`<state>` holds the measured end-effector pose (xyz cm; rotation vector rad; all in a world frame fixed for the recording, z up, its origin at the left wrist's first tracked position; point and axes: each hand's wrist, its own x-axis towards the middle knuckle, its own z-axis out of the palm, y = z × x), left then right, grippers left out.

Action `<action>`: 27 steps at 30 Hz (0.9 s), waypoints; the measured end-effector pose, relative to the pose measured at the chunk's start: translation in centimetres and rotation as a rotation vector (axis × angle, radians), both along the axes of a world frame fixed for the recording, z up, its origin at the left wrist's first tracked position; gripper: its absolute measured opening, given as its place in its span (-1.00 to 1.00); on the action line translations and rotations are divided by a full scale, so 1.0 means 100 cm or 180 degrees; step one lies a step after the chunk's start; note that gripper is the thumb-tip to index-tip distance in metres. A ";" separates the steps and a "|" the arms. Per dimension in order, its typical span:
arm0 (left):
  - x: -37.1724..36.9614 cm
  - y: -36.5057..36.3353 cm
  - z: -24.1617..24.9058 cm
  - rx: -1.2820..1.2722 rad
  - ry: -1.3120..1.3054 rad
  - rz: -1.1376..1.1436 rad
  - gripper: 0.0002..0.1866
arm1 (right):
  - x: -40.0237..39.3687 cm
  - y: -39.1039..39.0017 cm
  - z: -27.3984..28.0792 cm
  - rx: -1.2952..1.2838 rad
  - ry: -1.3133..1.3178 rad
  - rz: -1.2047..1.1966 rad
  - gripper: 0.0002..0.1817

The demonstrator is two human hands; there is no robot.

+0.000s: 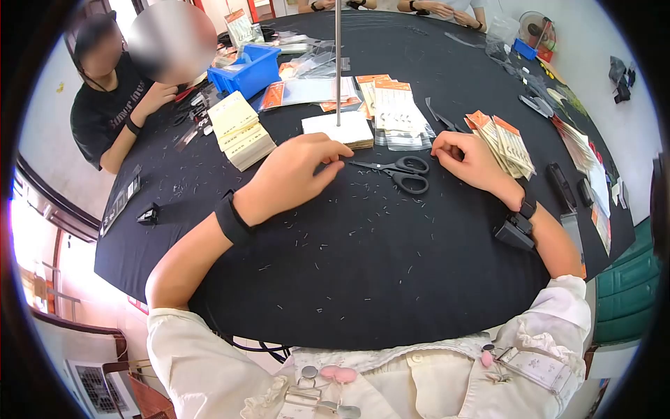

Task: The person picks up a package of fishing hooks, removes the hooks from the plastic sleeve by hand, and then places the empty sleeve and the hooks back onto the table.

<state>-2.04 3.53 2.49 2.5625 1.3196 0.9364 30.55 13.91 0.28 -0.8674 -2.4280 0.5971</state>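
My left hand (300, 164) hovers over the black table, beside a stack of white cards (342, 136). Its thumb and index finger are a little apart, and nothing shows between them. Black-handled scissors (401, 169) lie between my two hands, their tip close to the left fingers. My right hand (471, 162) is curled, thumb and index finger pressed together; whatever they might hold is too small or hidden. Just behind it is a fan of orange-topped packets (509, 140). More orange-and-white packets (394, 105) lie past the scissors.
A thin metal pole (338, 63) rises from the white cards. Bundled cream cards (241, 133) and a blue bin (246, 70) stand at the left. Small clippings litter the black cloth (377, 279). A stapler (560, 187) lies at the right. Co-workers sit around the table.
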 end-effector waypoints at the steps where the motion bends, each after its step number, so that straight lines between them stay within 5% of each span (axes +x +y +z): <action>1: 0.000 -0.001 -0.006 0.0415 0.0447 -0.0085 -0.76 | -0.001 0.000 0.000 0.0018 0.0048 -0.0036 -0.94; 27: 0.012 0.014 -0.028 0.1131 0.1112 0.0179 -0.92 | -0.005 -0.006 0.004 0.0199 0.0164 -0.0110 -0.98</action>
